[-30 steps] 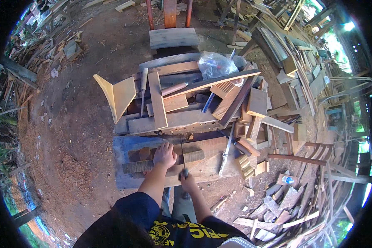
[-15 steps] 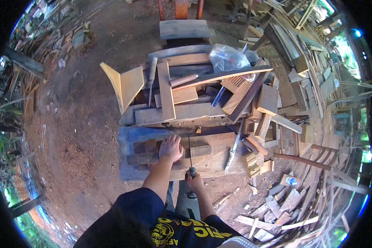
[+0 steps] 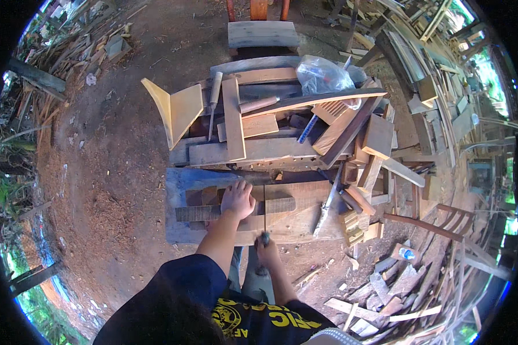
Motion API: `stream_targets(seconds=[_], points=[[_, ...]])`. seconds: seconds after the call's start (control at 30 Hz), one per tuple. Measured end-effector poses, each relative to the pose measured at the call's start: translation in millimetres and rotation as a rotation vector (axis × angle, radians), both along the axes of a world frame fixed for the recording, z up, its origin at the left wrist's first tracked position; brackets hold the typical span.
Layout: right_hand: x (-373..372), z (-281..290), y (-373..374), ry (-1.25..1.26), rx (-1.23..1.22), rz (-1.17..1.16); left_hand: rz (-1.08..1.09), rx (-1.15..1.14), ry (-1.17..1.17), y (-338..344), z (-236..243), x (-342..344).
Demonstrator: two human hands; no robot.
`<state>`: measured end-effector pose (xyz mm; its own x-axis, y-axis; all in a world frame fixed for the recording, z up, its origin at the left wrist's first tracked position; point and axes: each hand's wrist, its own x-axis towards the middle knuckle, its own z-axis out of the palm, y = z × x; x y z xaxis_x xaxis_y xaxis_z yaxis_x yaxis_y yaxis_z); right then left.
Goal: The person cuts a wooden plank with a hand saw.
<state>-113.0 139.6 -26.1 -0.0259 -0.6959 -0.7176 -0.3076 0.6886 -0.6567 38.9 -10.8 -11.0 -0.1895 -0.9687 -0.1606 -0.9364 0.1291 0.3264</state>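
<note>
A saw's thin blade (image 3: 265, 198), seen edge-on, crosses a dark wooden board (image 3: 280, 205) on the workbench. My right hand (image 3: 267, 254) is closed around the saw's handle at the near edge of the bench. To the left of the blade, my left hand (image 3: 237, 199) holds the board from above, its fingers bent over it. The board lies crosswise, with other wood pieces under or beside it. Its right end sticks out past the blade. How deep the blade sits in the wood cannot be made out.
Behind lie a chisel (image 3: 214, 102), planks, a clear plastic bag (image 3: 323, 75) and a blue-marked strip (image 3: 308, 129). A long tool with a whitish wrapped handle (image 3: 323, 218) rests at the bench's right. Wood scraps (image 3: 406, 282) and a chair frame (image 3: 426, 226) stand at right.
The view has shifted slightly. My right hand and the saw handle sit a little nearer to me relative to the bench. My left hand stays on the board.
</note>
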Motion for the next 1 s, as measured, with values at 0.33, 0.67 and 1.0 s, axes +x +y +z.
stream_targets(seconds=[0.33,0.67,1.0], points=[[2,14,-52,0.098,0.014,0.059,-0.002,0.01,0.004,-3,4,-7],[2,2,-59,0.071,-0.014,0.032,0.005,0.082,-0.016,-6,7,-5],[6,8,-51,0.048,0.047,0.05,0.011,-0.022,-0.026,2,-1,1]])
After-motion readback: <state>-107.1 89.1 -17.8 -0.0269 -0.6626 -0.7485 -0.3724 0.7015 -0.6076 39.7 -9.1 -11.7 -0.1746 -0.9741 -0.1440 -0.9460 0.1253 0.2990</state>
